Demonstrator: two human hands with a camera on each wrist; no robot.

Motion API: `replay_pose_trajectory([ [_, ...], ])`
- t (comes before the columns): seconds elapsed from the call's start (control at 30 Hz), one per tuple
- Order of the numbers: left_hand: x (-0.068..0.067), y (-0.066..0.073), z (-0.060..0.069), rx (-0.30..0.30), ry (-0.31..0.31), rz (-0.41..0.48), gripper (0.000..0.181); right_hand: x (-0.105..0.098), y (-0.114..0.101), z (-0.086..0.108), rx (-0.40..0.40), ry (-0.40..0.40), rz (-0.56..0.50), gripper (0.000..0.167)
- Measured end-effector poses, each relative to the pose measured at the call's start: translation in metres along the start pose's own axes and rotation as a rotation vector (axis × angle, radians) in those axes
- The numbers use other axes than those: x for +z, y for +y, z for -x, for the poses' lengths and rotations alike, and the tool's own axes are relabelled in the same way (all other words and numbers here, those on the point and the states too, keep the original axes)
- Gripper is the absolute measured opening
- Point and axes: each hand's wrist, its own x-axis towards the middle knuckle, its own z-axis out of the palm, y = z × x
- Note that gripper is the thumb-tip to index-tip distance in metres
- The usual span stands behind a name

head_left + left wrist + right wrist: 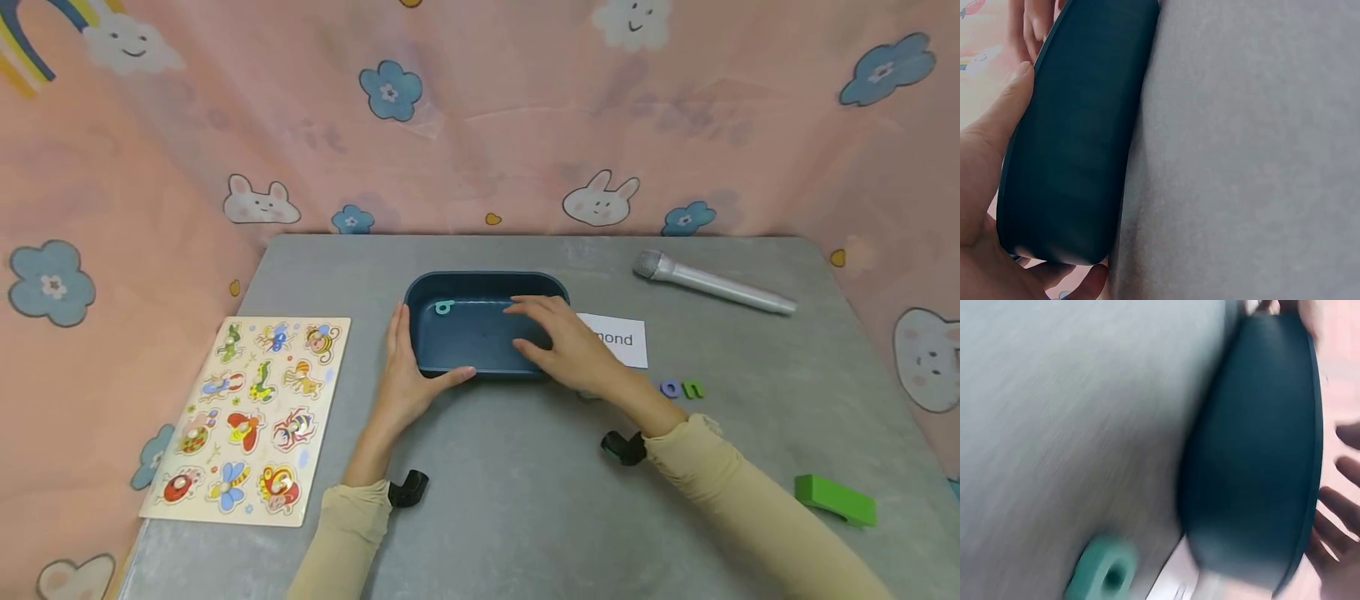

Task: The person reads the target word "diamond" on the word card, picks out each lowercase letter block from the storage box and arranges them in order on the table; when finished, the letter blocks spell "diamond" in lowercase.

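Observation:
A dark blue tray [483,337] lies on the grey table, with a small teal letter [444,307] inside at the back left. My left hand [408,379] holds the tray's left end, thumb on the front rim and fingers around the end wall, as the left wrist view shows too. Over the tray's right side hovers my right hand [566,343], fingers spread and nothing between them. Beside the tray a green letter [1104,569] shows blurred in the right wrist view; my right wrist mostly hides it from the head camera.
A white card [626,342], partly covered by my hand, shows "mond". Right of it lie a purple letter o [670,388] and a green letter n [693,389]. A silver microphone [720,285], a green block [836,498] and an insect puzzle board [255,417] are also on the table.

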Motion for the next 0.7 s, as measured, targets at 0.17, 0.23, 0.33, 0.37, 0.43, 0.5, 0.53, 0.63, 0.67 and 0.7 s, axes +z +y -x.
replay_pose_trajectory([
  [0.17,0.001,0.0,-0.001,0.006,-0.006,0.008,0.139,0.022,-0.011,-0.021,-0.035,-0.166,-0.008,0.061],
  [0.23,0.001,-0.001,-0.001,0.008,-0.006,0.007,0.138,0.03,-0.011,-0.03,-0.02,-0.201,-0.011,0.064],
  [0.33,0.001,-0.001,-0.001,0.011,-0.008,0.007,0.138,0.039,-0.011,-0.044,0.013,-0.254,0.005,0.069],
  [0.37,0.001,-0.001,-0.001,0.011,-0.009,0.007,0.138,0.041,-0.011,-0.048,0.026,-0.276,0.01,0.071],
  [0.43,0.001,-0.002,-0.001,0.013,-0.01,0.008,0.138,0.045,-0.011,-0.056,0.051,-0.318,0.018,0.073],
  [0.5,0.001,-0.002,-0.001,0.018,-0.01,0.006,0.137,0.048,-0.012,-0.062,0.065,-0.354,0.035,0.075],
  [0.53,0.001,-0.002,-0.001,0.021,-0.009,0.004,0.137,0.05,-0.012,-0.064,0.069,-0.37,0.041,0.075],
  [0.63,0.002,-0.002,-0.002,0.027,-0.007,0.004,0.137,0.054,-0.01,-0.07,0.068,-0.403,0.07,0.076],
  [0.67,0.002,-0.003,-0.002,0.024,-0.008,0.004,0.136,0.055,-0.008,-0.072,0.065,-0.412,0.079,0.076],
  [0.7,0.002,-0.003,-0.002,0.022,-0.008,0.005,0.136,0.057,-0.008,-0.073,0.065,-0.419,0.087,0.076],
])
